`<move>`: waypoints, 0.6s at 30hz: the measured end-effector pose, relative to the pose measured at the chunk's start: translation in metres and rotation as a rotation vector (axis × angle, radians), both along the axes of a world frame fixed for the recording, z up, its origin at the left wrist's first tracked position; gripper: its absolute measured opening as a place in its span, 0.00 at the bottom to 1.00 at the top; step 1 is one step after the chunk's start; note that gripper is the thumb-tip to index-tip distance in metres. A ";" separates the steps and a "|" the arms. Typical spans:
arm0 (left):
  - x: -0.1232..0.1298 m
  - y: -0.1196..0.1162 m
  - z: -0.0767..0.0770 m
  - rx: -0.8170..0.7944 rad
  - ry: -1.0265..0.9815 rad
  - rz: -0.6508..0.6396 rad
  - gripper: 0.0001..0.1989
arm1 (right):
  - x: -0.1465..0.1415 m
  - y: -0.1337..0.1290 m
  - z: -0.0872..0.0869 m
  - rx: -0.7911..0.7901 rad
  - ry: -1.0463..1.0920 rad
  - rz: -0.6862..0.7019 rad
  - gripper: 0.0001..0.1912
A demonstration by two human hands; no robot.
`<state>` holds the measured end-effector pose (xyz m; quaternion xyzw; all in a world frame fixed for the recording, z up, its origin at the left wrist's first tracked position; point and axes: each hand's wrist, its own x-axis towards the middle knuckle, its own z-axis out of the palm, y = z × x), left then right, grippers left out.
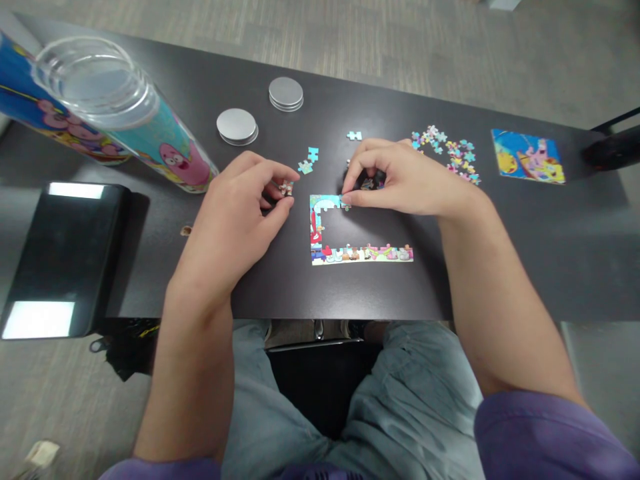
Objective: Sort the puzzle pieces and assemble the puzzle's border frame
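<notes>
A partly joined jigsaw puzzle (316, 230) lies on the dark table, its edge strips forming a top, left and bottom side. At the right end of the top strip, my right hand (395, 175) pinches a small puzzle piece (346, 200) with thumb and forefinger. Left of the puzzle, my left hand (245, 207) holds a puzzle piece (286, 189) between its fingertips, perhaps with more behind it. Loose blue pieces (306, 167) lie just above, between the hands. Some pieces under my right palm are partly hidden.
A pile of loose pieces (465, 157) and a cartoon picture card (530, 157) lie to the right. Two stacks of silver discs (237, 125) sit at the back. Tall cartoon cylinders, one a clear-topped tube (165, 133), and a black tablet-like object (65, 253) are at left.
</notes>
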<state>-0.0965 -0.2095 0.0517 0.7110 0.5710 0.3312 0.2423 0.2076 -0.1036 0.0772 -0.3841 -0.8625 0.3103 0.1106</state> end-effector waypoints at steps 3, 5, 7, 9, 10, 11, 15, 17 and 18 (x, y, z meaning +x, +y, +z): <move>0.000 0.000 -0.001 0.002 0.000 -0.003 0.14 | 0.000 0.001 -0.001 0.005 -0.003 0.018 0.13; -0.001 0.000 -0.001 0.005 0.007 -0.007 0.14 | 0.000 0.002 -0.002 0.014 0.002 0.030 0.13; -0.001 0.001 -0.001 0.014 0.013 -0.011 0.15 | 0.001 0.003 -0.003 0.021 0.005 0.039 0.14; -0.002 0.001 -0.001 0.019 0.015 -0.015 0.15 | 0.000 0.003 -0.004 0.021 -0.001 0.038 0.14; -0.002 0.001 0.000 0.019 0.017 -0.017 0.15 | 0.000 0.003 -0.004 0.020 -0.005 0.036 0.14; -0.002 0.000 0.000 0.019 0.018 -0.018 0.15 | 0.000 0.002 -0.004 0.019 -0.008 0.032 0.14; -0.001 0.000 0.000 0.021 0.021 -0.015 0.15 | -0.002 0.000 -0.001 0.017 -0.001 0.014 0.12; -0.001 0.000 0.000 0.037 0.020 -0.014 0.15 | -0.002 0.000 0.001 0.011 0.004 0.011 0.11; -0.001 0.000 0.000 0.044 0.020 -0.017 0.15 | -0.002 0.000 0.002 0.008 0.002 0.009 0.10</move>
